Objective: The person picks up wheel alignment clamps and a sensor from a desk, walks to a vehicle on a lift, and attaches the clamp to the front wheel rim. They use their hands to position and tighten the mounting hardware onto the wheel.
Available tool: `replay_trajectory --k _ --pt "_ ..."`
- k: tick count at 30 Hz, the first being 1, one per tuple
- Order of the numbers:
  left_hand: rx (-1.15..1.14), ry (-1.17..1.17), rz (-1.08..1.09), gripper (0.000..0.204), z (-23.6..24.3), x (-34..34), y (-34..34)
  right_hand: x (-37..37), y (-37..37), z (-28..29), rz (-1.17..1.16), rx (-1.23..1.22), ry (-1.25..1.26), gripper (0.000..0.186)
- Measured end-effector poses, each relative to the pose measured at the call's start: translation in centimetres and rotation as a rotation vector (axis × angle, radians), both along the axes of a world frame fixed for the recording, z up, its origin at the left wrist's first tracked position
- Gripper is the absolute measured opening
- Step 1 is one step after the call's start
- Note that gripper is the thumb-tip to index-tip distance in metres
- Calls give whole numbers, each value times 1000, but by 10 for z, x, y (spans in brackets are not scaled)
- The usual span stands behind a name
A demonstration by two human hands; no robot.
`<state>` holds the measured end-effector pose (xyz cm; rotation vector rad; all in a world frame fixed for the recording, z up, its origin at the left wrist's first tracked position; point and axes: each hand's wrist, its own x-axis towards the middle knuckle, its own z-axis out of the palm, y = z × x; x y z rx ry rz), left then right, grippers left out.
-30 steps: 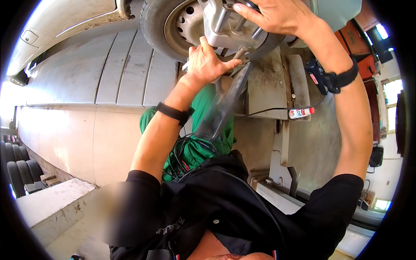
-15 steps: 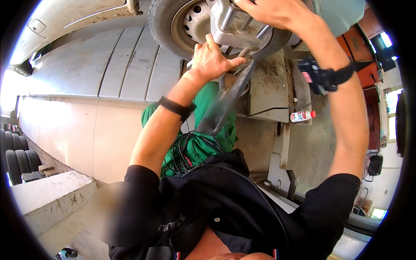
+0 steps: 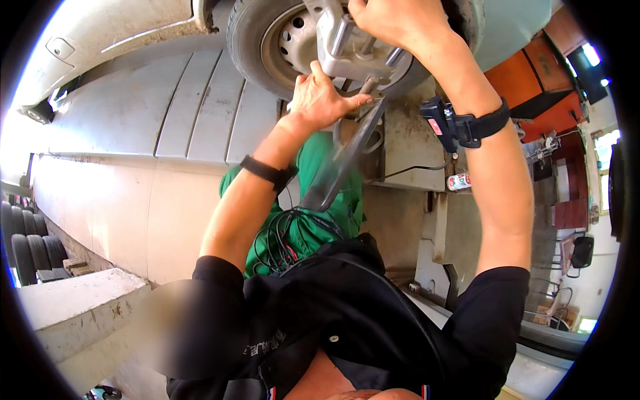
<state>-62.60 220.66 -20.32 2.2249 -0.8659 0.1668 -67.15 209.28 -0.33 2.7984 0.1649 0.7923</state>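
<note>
A car wheel (image 3: 248, 57) with a steel rim stands at the far side. In front of it sits a silver metal wheel clamp (image 3: 340, 65) with round rods. My left hand (image 3: 317, 100) grips the clamp's lower left edge, thumb stretched to the right and index finger pointing up; its other fingers are partly hidden. At the clamp's upper right, my right hand (image 3: 403, 23) is closed on it, with the fingertips near the top rod. A dark, shiny flat panel (image 3: 340, 167) slants down from the clamp toward my green-trousered legs.
Black cables (image 3: 277, 237) lie coiled on my lap. A small white bottle (image 3: 459, 181) stands on the ledge at right. Grey metal plates (image 3: 200, 100) lie left of the wheel. Stacked tyres (image 3: 33, 247) and a white beam (image 3: 83, 297) are at far left. Car bodywork (image 3: 513, 27) overhangs the upper right.
My right forearm has swung left and now partly covers the bottle. The right hand and the clamp have shifted slightly left. My left hand has kept its grip, a little lower.
</note>
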Motion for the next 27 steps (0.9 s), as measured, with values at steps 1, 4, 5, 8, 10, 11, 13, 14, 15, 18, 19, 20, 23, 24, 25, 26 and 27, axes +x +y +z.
replay_trajectory --k 1,4,5,8,10,11,13,14,15,18,19,20,23,24,25,26,27 --pt "11 7 14 106 0 0 0 -4 -5 4 108 -8 21 28" --pt "-31 -16 -21 104 -1 -3 3 -3 -18 18 494 -20 52 25" --pt "-24 0 -16 106 2 0 2 8 -26 16 498 -22 54 24" --pt "-16 39 -34 108 3 -3 -3 10 -22 2 287 4 -105 24" --pt "-10 9 -17 105 8 -5 0 15 -11 -5 45 39 -170 27" --pt "-1 128 -65 105 15 -1 3 17 -4 -3 -23 60 -178 30" --pt "-84 20 -50 105 8 8 14 14 0 0 -64 78 -144 31" --pt "-164 -63 -41 105 9 12 21 12 1 2 -84 86 -124 32" --pt "-275 -126 -4 93 18 12 26 5 1 5 -105 111 -99 33" --pt "-391 -300 20 63 103 -12 58 5 -12 7 117 523 -213 40" --pt "-509 -402 -100 72 132 -15 33 9 -19 0 221 658 -244 39" --pt "-593 -355 -244 58 148 -28 5 -10 -44 6 226 738 -307 38" --pt "-415 -489 -203 45 144 -21 -20 17 -83 -23 421 1247 -275 29" --pt "-370 -462 -184 43 144 -23 -26 13 -87 -30 428 1268 -296 30" --pt "-329 -445 -173 41 148 -27 -28 11 -100 -36 540 1489 -168 31" --pt "-278 -432 -129 38 152 -25 -21 -6 -43 -34 520 1342 -182 33" --pt "-255 -422 -134 36 161 -29 -22 13 -86 -36 536 912 -216 28"
